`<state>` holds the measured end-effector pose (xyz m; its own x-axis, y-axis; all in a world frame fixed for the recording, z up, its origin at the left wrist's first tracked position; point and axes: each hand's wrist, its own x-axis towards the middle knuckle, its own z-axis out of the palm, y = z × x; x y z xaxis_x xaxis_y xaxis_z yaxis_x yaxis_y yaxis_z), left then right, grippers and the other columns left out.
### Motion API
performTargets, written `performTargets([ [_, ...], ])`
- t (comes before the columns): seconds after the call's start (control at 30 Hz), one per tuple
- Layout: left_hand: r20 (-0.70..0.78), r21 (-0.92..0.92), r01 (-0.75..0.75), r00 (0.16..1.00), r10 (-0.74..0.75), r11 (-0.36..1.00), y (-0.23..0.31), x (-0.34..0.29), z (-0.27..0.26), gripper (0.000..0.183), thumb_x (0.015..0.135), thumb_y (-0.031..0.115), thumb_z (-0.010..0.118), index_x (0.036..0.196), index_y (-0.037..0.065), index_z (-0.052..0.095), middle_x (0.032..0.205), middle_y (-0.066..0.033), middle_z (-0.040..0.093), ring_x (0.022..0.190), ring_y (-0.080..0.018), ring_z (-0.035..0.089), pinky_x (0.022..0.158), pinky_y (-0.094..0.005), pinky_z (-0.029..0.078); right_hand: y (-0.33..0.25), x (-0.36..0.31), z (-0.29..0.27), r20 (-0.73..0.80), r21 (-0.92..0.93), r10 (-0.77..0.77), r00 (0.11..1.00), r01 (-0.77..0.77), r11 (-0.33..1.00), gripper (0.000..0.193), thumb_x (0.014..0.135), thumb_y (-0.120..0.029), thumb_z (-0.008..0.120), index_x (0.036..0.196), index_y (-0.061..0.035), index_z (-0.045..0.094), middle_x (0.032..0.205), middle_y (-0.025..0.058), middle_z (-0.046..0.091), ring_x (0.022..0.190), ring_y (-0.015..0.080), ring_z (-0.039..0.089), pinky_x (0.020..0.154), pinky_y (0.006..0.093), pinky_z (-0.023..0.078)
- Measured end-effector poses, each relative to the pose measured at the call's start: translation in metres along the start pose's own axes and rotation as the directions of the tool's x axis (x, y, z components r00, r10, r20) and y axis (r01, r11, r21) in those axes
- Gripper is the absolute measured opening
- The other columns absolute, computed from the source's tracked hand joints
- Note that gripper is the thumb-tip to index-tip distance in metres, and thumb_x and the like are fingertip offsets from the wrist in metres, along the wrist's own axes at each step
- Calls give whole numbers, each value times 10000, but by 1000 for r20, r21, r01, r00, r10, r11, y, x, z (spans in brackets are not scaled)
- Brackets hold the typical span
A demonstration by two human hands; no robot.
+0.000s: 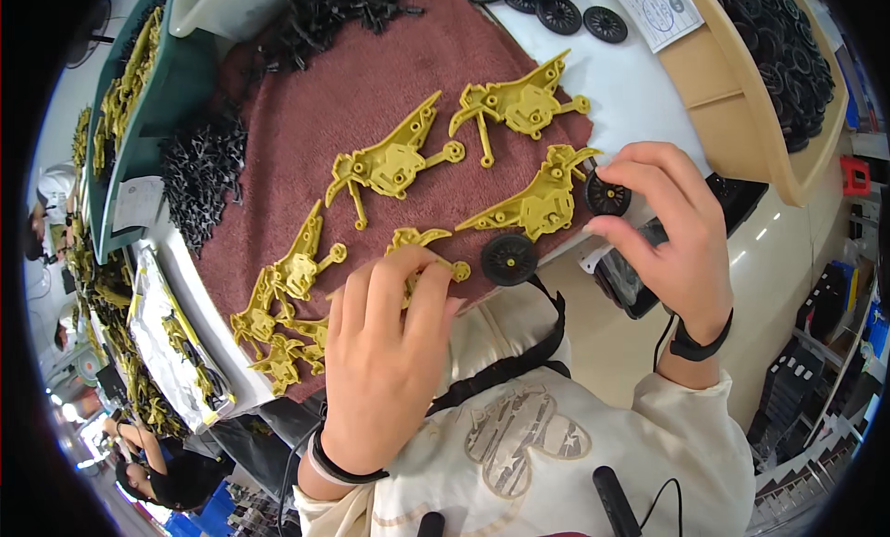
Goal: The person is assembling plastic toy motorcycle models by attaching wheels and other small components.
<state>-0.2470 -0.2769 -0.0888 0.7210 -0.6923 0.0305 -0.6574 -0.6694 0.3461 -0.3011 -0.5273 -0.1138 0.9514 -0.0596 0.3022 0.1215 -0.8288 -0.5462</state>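
My right hand (672, 222) grips a black spoked toy wheel (608, 196) between thumb and fingers, at the right end of a yellow plastic toy motorcycle body half (538, 203). A second black wheel (509, 259) sits at that body's lower edge, a yellow peg showing in its hub. My left hand (385, 342) is closed over another yellow body half (419, 240), whose lower part is hidden under the fingers. Two more body halves, one in the middle (394, 166) and one farther back (521, 106), lie on the brown cloth.
Several yellow parts (283, 328) lie at the cloth's left. Small black pieces (204, 171) are heaped beside a green bin (148, 101). A tan bin (732, 92) of black wheels stands at right; loose wheels (559, 16) lie at the back. Another person (171, 472) sits far left.
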Motion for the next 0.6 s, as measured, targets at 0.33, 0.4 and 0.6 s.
performTargets([
  [0.33, 93, -36, -200, 975, 202, 979, -12, 44, -73, 234, 777, 88, 722, 973, 11, 622, 1002, -135, 617, 909, -305, 614, 796, -374, 491, 30, 38, -12, -50, 43, 32, 998, -29, 999, 508, 860, -64, 636, 1346, -49, 490, 1291, 192, 544, 1171, 380, 523, 993, 388, 412],
  [0.4, 211, -129, -340, 909, 360, 932, -16, 94, -86, 207, 841, 83, 657, 1022, -4, 606, 964, -141, 629, 885, -301, 622, 777, -366, 495, 39, 43, -10, -59, 60, -48, 997, 51, 997, 550, 869, -53, 620, 1385, -35, 431, 1336, 202, 512, 1238, 368, 479, 1038, 391, 381],
  [0.6, -38, -41, -633, 774, 632, 773, -38, 225, -7, 345, 865, 90, 569, 1202, 11, 563, 1163, -269, 557, 1132, -371, 552, 941, -389, 454, 42, 48, -6, 49, -91, 9, 999, -4, 996, 673, 851, 5, 602, 1467, -65, 341, 1437, 169, 443, 1355, 330, 386, 1115, 405, 317],
])
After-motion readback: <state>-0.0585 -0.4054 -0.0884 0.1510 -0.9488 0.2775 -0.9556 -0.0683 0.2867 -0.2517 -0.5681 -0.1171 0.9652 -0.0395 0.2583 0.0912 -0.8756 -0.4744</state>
